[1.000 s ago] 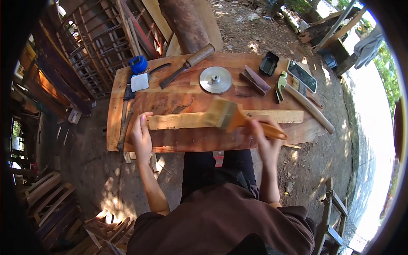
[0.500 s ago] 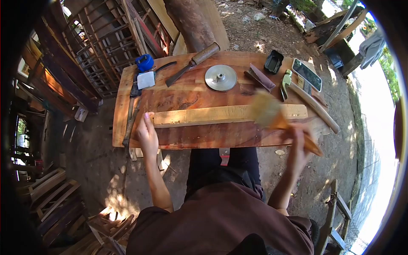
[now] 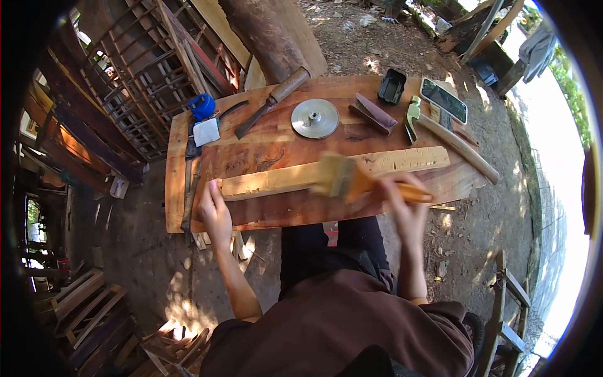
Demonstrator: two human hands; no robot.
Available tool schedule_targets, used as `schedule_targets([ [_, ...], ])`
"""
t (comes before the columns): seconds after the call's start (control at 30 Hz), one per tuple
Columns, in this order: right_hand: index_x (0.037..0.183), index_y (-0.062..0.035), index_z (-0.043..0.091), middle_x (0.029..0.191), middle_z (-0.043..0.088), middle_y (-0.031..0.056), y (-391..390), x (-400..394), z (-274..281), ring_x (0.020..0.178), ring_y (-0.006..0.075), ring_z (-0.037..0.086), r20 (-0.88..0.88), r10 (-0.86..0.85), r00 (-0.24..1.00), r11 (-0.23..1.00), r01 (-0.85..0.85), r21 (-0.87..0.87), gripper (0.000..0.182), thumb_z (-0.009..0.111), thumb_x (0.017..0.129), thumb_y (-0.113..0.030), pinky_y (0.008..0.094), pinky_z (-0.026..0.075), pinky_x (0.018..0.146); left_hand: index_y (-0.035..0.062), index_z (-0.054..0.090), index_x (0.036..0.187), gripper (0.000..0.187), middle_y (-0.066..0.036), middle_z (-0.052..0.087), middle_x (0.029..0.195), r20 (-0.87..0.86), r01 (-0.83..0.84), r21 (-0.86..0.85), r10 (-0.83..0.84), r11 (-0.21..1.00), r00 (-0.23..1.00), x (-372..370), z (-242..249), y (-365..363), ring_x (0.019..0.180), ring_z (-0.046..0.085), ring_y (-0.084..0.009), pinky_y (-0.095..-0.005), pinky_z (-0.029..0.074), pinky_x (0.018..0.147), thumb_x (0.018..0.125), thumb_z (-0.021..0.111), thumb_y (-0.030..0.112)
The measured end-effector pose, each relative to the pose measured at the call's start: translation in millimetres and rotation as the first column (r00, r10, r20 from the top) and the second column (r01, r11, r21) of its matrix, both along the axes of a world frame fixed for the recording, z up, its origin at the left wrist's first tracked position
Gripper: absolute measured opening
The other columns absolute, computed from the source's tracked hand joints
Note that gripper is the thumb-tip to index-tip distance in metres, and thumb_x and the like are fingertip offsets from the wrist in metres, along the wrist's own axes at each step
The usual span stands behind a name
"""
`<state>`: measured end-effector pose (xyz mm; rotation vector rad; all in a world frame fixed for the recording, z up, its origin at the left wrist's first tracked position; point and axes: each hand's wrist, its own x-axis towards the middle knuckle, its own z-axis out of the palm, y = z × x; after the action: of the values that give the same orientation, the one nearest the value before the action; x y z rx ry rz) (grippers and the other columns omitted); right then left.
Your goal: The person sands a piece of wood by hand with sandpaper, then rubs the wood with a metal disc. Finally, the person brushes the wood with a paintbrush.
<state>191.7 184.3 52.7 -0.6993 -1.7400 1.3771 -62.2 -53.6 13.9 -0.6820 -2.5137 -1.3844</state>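
- Wide brush (image 3: pixel 342 179) is gripped by right hand (image 3: pixel 405 201), bristles over the pale plank (image 3: pixel 333 173) mid-length.
- Plank's left end, near worktop (image 3: pixel 251 151) front edge, is pinned by flat left hand (image 3: pixel 215 210).
- No finish is visible yet; progress judged early.

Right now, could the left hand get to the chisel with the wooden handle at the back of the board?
Probably yes: the left hand rests at the pale strip's end, and only bare board lies between it and the chisel.

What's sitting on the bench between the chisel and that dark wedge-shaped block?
In the head view, a round metal disc lies between the chisel and the dark wedge block, flat on the wooden bench.
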Motion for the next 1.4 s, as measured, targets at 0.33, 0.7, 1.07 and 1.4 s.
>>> schedule_targets([
  [0.33, 0.096, 0.0016, 0.067, 0.069, 0.067, 0.0102, 86.8, 156.2, -10.7, 0.055, 0.0125, 0.062, -0.286, -0.608, 0.74, 0.749, 0.654, 0.1, 0.022, 0.065, 0.098, -0.02, 0.0214, 0.046, 0.045, -0.0081, 0.065, 0.088, 0.059, -0.02, 0.066, 0.078, 0.08, -0.042, 0.009, 0.041, 0.999, 0.996, 3.7, -2.1, -8.1, 0.079, 0.064, -0.0336, -0.0408, 0.048, 0.077, 0.112, 0.03, 0.033],
  [0.7, 0.114, -0.0037, 0.068, 0.095, 0.073, 0.0111, -66.3, -67.7, 20.7, 0.084, 0.0239, 0.073, -0.162, 0.698, 0.698, 0.71, -0.643, 0.288, 0.023, 0.073, 0.093, -0.012, 0.0339, 0.057, 0.075, -0.0146, 0.07, 0.093, 0.076, -0.024, 0.066, 0.075, -0.346, -0.117, -0.084, 0.081, 0.99, 0.935, -12.4, -37.0, -18.6, 0.078, 0.065, -0.0382, -0.0433, 0.048, 0.079, 0.111, 0.025, 0.044],
  [1.07, 0.101, -0.0006, 0.07, 0.085, 0.071, 0.0046, 27.8, 15.8, -17.6, 0.079, 0.0093, 0.065, -0.074, -0.013, 0.997, 0.999, 0.009, -0.052, 0.013, 0.069, 0.096, -0.012, 0.0251, 0.053, 0.07, -0.0125, 0.067, 0.085, 0.069, -0.023, 0.069, 0.081, 0.035, -0.096, 0.023, 0.095, 0.995, 0.995, 1.0, -9.1, -5.6, 0.08, 0.066, -0.0369, -0.0424, 0.047, 0.076, 0.111, 0.031, 0.041],
  [1.4, 0.107, -0.0007, 0.068, 0.068, 0.067, 0.007, 120.3, 127.1, -26.1, 0.052, 0.0076, 0.056, -0.326, -0.684, 0.653, 0.655, 0.746, 0.122, 0.023, 0.063, 0.1, -0.022, 0.0206, 0.043, 0.049, -0.0088, 0.064, 0.078, 0.066, -0.019, 0.064, 0.072, 0.067, -0.047, 0.002, 0.047, 0.999, 0.997, -0.1, -3.8, -6.9, 0.07, 0.062, -0.0337, -0.042, 0.044, 0.069, 0.111, 0.031, 0.039],
])
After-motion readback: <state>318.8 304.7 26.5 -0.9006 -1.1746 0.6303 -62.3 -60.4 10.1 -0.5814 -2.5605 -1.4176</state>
